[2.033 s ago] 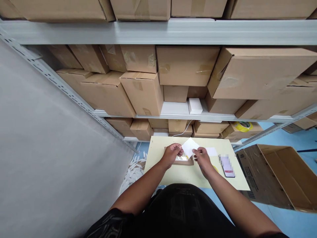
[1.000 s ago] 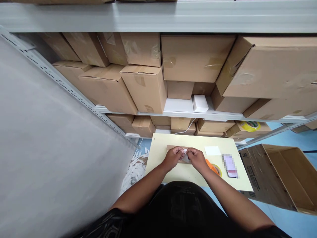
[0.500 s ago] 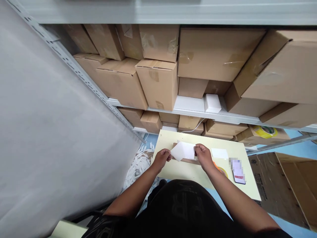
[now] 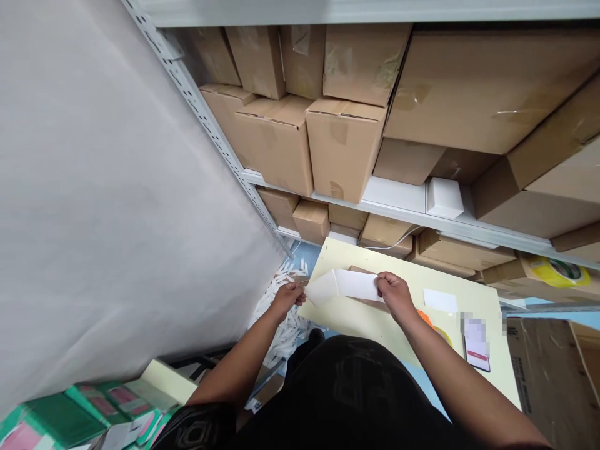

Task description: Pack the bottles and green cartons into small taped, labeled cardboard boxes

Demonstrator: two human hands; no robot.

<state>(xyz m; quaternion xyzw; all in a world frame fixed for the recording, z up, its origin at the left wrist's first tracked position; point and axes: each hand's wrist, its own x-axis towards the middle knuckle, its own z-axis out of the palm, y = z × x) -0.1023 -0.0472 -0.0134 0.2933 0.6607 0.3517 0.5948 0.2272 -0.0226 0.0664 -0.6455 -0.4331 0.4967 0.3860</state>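
Observation:
My left hand and my right hand each pinch one end of a white strip of paper stretched between them, above the left part of a pale yellow table. The strip folds near its left third. A brown cardboard piece lies on the table just behind the strip, mostly hidden by it. My left hand hangs past the table's left edge, over a heap of white paper scraps on the floor.
A white label, an orange tape dispenser and a phone lie right of my hand. Metal shelves packed with cardboard boxes stand behind; a yellow tape roll sits at right. Green packets lie at lower left.
The white paper went from bunched between my close-together hands to drawn out into a long strip. My left hand moved left, past the table's edge. The view swung left, revealing green packets.

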